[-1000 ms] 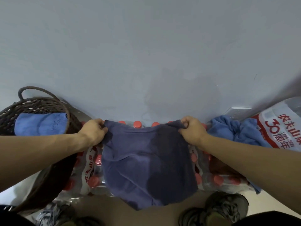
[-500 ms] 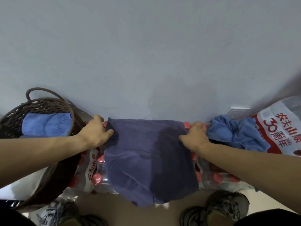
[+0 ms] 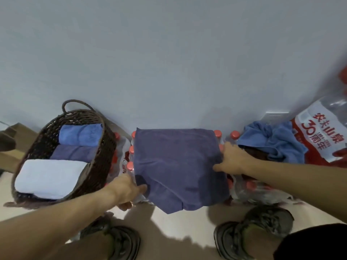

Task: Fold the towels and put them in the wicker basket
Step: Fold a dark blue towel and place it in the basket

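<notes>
Mid-fold: purple towel (image 3: 178, 166) lay draped over bottle pack (image 3: 129, 156), left hand (image 3: 127, 188) pinching its 8 o'clock corner, right hand (image 3: 231, 160) flat-fingered on its 3 o'clock edge; next probably fold across, then wicker basket (image 3: 101, 166) at 9 o'clock.

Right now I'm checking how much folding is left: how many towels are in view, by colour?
Bright blue: 2, one folded in the wicker basket at, one crumpled at the right.
Purple-blue: 2, one in the basket, one spread over the bottles.
White: 1, in the basket.
Total: 5.
</notes>
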{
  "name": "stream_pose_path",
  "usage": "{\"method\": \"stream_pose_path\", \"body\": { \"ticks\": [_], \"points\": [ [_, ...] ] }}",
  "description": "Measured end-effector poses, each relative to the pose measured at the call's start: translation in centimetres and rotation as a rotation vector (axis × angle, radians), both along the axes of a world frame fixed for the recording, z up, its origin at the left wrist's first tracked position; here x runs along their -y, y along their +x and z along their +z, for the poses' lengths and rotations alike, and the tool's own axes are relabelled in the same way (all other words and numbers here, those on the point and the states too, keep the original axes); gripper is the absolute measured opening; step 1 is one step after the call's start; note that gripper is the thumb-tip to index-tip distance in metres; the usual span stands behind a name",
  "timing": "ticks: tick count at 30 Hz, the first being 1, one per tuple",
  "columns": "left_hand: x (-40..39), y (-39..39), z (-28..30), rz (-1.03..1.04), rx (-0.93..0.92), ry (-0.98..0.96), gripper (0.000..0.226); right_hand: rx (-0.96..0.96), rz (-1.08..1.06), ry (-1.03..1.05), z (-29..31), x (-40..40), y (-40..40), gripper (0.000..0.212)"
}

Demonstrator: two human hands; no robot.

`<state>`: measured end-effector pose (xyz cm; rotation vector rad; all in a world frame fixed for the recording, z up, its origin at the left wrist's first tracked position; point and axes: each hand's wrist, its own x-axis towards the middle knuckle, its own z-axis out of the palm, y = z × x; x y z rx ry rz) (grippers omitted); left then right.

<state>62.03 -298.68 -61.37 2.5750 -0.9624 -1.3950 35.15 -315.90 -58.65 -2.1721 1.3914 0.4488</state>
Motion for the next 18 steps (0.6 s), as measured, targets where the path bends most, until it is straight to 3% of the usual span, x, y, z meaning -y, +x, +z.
{"method": "stream_pose_path", "body": {
  "ticks": [1, 5, 6, 8, 10, 13, 16, 18],
  "points": [
    [-0.9, -0.7, -1.2, 0.084, 0.016, -0.104, 0.033, -0.022, 0.055, 0.005, 0.8, -0.1, 0.0, 0.018],
    [-3.1, -4.5, -4.6, 0.491, 0.119, -0.461, 0.041, -0.37, 0.132, 0.128, 2.6, -0.8, -0.3, 0.021],
    [-3.2, -5.3, -5.1, 0.572, 0.096, -0.485, 0.039, -0.446, 0.143, 0.193, 2.3, -1.2, -0.4, 0.026],
    [-3.1, -6.4, -5.9, 0.731, 0.0, -0.48, 0.034, -0.472, 0.087, 0.271, 1.2, -1.9, -0.3, 0.056],
    [-2.5, -6.7, -6.4, 0.89, -0.142, -0.451, 0.031, -0.404, -0.047, 0.246, -0.4, -3.3, -0.3, 0.068],
    [-2.1, -6.7, -6.9, 1.04, -0.4, -0.402, 0.032, -0.175, -0.317, 0.015, -3.6, -6.7, -0.7, 0.044],
    [-2.6, -6.1, -7.1, 0.897, -0.355, -0.369, 0.032, 0.117, -0.613, -0.084, -5.3, -9.9, -1.4, 0.008],
    [-3.3, -5.2, -6.8, 0.776, -0.318, -0.352, 0.03, 0.293, -0.727, -0.082, -5.7, -10.6, -2.0, 0.021]
  ]
}}
